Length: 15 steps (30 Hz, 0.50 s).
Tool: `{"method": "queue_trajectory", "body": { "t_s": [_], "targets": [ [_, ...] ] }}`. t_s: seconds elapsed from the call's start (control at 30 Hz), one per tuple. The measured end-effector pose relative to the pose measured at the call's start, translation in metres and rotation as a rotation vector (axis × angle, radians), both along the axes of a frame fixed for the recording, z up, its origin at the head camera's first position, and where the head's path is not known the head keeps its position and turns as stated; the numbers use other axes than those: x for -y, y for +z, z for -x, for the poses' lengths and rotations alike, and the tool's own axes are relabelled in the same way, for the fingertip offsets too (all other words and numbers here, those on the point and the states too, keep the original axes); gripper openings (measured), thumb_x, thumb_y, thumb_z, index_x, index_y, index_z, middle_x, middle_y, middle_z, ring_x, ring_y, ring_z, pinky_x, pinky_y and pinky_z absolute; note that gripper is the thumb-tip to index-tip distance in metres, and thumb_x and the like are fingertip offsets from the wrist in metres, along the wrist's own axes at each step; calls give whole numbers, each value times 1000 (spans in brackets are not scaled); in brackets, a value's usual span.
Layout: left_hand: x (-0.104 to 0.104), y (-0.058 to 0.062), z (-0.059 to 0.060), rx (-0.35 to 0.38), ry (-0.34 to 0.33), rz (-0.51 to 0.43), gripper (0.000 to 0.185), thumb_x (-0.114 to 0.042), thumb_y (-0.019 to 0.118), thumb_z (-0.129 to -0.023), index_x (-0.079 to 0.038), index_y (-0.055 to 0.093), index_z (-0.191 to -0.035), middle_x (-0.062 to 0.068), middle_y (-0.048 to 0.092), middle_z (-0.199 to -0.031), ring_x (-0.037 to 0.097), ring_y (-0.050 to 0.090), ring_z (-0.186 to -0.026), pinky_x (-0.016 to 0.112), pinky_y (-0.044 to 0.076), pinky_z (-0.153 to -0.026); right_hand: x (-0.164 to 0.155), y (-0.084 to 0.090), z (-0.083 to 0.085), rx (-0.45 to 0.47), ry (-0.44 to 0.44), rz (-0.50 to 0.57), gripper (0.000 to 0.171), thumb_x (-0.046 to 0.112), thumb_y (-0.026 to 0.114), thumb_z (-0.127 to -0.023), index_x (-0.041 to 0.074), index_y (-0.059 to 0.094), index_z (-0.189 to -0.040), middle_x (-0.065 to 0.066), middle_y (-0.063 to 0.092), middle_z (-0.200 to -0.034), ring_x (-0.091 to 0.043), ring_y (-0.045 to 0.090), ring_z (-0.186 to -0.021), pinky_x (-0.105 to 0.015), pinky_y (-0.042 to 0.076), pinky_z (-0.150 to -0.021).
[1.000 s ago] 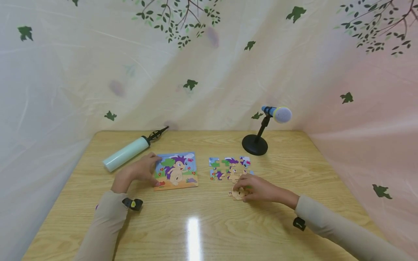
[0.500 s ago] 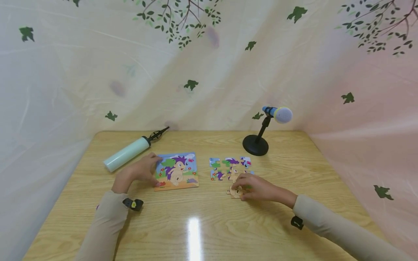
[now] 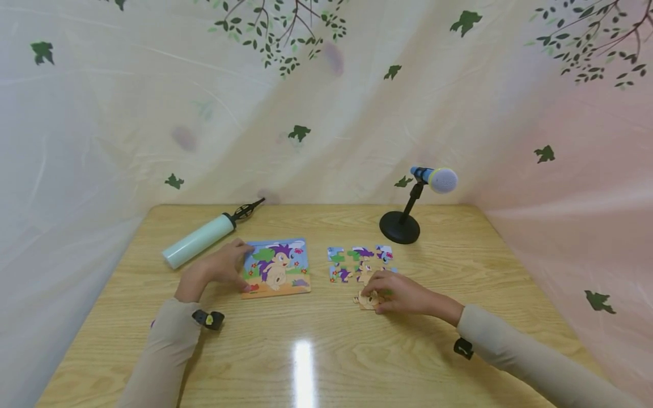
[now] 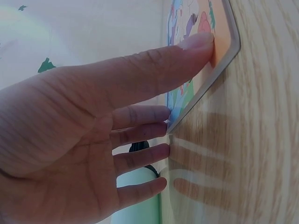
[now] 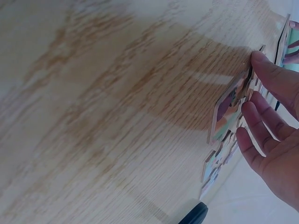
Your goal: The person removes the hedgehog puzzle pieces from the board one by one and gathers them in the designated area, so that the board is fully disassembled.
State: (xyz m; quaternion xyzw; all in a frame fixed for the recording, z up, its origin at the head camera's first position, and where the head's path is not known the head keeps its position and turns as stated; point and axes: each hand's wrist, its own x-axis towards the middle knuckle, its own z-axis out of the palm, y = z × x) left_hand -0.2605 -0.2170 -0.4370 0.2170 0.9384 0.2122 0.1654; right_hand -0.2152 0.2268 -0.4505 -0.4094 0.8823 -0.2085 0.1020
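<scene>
My left hand point(image 3: 216, 269) is at the left side of a finished hedgehog picture board point(image 3: 285, 269) lying on the table. In the left wrist view the thumb point(image 4: 198, 44) rests on the board's face, while the straight fingers point(image 4: 140, 156) reach to its edge. My right hand point(image 3: 405, 294) pinches a beige puzzle piece point(image 3: 364, 302) at the front of a loose group, partly covering it. Behind it lie the purple hedgehog-head piece point(image 3: 362, 252), the blue corner piece point(image 3: 335, 253) and the purple-spined piece point(image 3: 342, 274), with small gaps between. In the right wrist view an orange-and-purple piece point(image 5: 225, 108) sits beside the fingers.
A pale green hand pump point(image 3: 199, 241) lies at the back left, its black nozzle pointing to the rear. At the back right a toy microphone point(image 3: 441, 180) stands on a round black base point(image 3: 399, 228). A leaf-patterned curtain point(image 3: 326, 113) hangs behind the wooden table point(image 3: 245, 357).
My right hand has shifted slightly left with the beige puzzle piece, bringing it a little nearer the pieces behind. My left hand stays at the picture board.
</scene>
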Motion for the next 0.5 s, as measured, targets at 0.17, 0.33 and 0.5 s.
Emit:
{"method": "queue_trajectory", "body": {
  "t_s": [0.17, 0.33, 0.5],
  "targets": [
    [0, 1, 0, 15, 15, 6, 98, -27, 90, -76, 5, 38, -152, 28, 42, -145, 46, 41, -136, 64, 36, -118, 0, 1, 0, 7, -3, 2, 33, 15, 82, -85, 10, 74, -117, -4, 67, -110, -17, 55, -93, -25, 50, -77],
    [0, 2, -1, 4, 9, 0, 98, -27, 90, -75, 7, 39, -151, 29, 42, -144, 47, 43, -134, 64, 36, -117, 0, 1, 0, 7, -7, 1, 33, 15, 82, -85, 10, 74, -116, -4, 67, -110, -17, 56, -92, -26, 51, -77],
    [-1, 1, -2, -2, 5, -6, 99, -27, 91, -74, 8, 39, -151, 29, 43, -142, 46, 43, -133, 63, 36, -117, 1, 2, -1, 7, -5, 2, 33, 14, 82, -85, 9, 74, -116, -4, 67, -110, -18, 56, -93, -27, 53, -77]
  ]
}}
